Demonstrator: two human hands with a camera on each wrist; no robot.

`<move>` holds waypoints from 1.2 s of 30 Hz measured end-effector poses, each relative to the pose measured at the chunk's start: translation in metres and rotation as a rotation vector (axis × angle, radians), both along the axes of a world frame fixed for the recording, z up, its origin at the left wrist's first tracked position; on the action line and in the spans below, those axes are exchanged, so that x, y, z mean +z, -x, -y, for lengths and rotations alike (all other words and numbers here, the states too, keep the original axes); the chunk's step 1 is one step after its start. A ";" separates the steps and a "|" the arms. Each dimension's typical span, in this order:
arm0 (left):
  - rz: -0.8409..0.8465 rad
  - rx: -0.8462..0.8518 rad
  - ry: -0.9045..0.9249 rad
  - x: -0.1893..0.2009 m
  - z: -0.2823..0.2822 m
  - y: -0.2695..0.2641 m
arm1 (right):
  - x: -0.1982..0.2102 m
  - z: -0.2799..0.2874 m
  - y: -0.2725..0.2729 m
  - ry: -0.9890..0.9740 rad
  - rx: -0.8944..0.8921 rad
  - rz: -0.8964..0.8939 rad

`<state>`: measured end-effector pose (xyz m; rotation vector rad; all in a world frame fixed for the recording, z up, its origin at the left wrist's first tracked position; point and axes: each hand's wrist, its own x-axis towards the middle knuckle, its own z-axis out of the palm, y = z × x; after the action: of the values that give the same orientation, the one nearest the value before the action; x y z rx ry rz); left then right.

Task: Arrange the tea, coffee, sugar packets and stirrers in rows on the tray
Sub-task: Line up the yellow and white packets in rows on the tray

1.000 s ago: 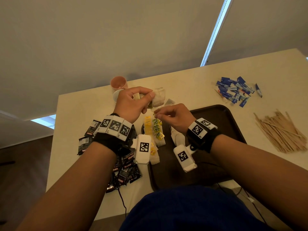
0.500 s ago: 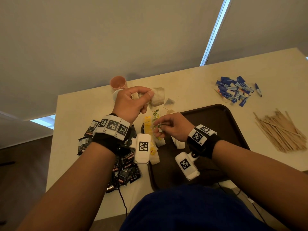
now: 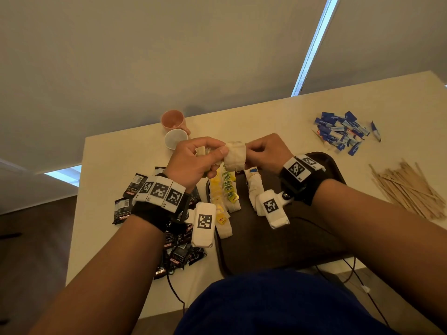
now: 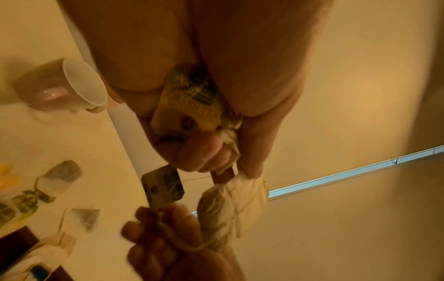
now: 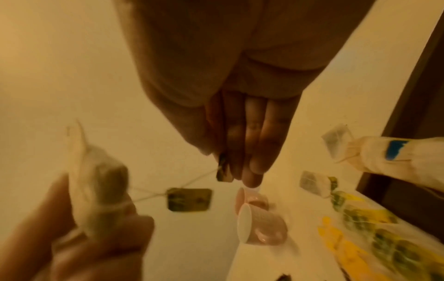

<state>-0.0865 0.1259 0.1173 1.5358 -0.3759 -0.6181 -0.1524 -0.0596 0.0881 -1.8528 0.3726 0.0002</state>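
Note:
My left hand [image 3: 214, 153] grips a bunch of white tea bags [image 3: 235, 156] above the tray's far left corner, with yellow tags [image 4: 190, 106] tucked in its fingers. My right hand [image 3: 250, 151] is right beside the bunch and pinches a small tea bag tag [image 5: 223, 172] whose string runs to the bunch. The dark brown tray [image 3: 302, 238] carries rows of tea bags [image 3: 227, 189] along its left side and a white row [image 3: 254, 189] next to them. Black coffee packets [image 3: 180, 252] lie left of the tray. Blue sugar packets [image 3: 338, 134] and wooden stirrers [image 3: 408, 189] lie to the right.
A pink cup [image 3: 173, 120] and a white cup [image 3: 175, 139] lie on their sides at the table's far edge. Loose tea bags [image 4: 60, 176] lie on the table beyond the tray. Cables hang off the near edge by my lap.
My right hand dipped to the tea bag rows on the tray half a second ago and has risen back to the bunch. My left hand has hardly moved.

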 end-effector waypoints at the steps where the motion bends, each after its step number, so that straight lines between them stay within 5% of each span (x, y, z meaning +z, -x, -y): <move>1: -0.006 -0.006 -0.011 -0.002 -0.001 0.001 | 0.005 0.001 -0.001 -0.007 -0.003 0.037; 16: 0.005 0.062 -0.152 -0.026 -0.005 0.003 | 0.036 -0.005 0.003 -0.068 0.102 0.212; 28: 0.043 0.070 -0.135 -0.031 -0.004 0.001 | 0.016 0.003 -0.002 0.177 0.218 0.015; 36: 0.005 0.168 -0.183 -0.041 -0.010 -0.007 | -0.044 -0.005 -0.001 0.295 0.289 -0.214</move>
<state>-0.0798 0.1360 0.0766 1.7238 -0.1951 -0.5286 -0.1516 -0.0542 0.0442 -2.1930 0.2583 0.3601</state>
